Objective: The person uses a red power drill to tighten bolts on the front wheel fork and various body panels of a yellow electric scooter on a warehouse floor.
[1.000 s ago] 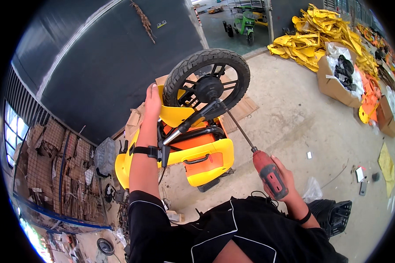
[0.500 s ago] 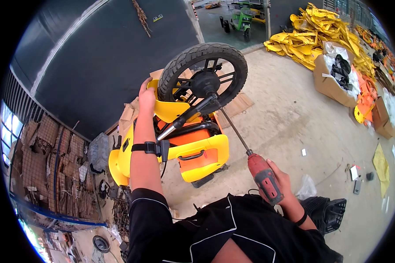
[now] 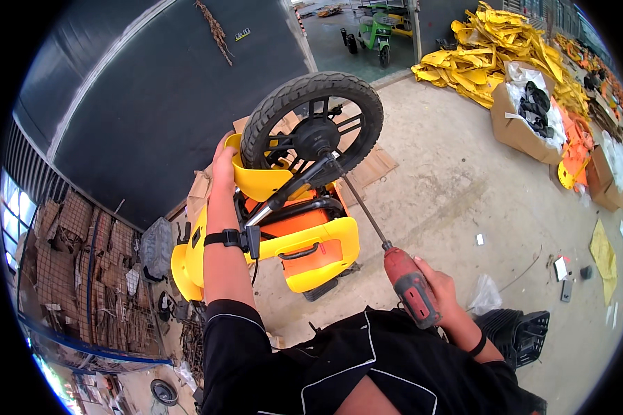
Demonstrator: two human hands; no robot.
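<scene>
A yellow and orange electric scooter body (image 3: 322,273) lies tipped over, its black spoked wheel (image 3: 315,138) raised toward me. My left hand (image 3: 223,164) grips the edge of the yellow fender (image 3: 263,182) beside the tyre; its fingertips are partly hidden behind the fender. Low on the right, my right hand (image 3: 439,289) is wrapped around a red and black power driver (image 3: 410,285). From the driver a long metal shaft (image 3: 364,206) runs up to the wheel's axle area, where its tip meets the fork end. The exact fastener there is too small to make out.
Cardboard (image 3: 372,169) lies under the scooter. Yellow plastic panels (image 3: 488,59) are heaped at the far right, near an open carton (image 3: 522,128) of bagged parts. Black crates (image 3: 516,335) stand by my right elbow. A mesh cage (image 3: 90,263) of scrap is at left.
The whole view has shifted slightly. The driver appears a little further left, its shaft still at the axle. My left hand keeps its grip on the fender.
</scene>
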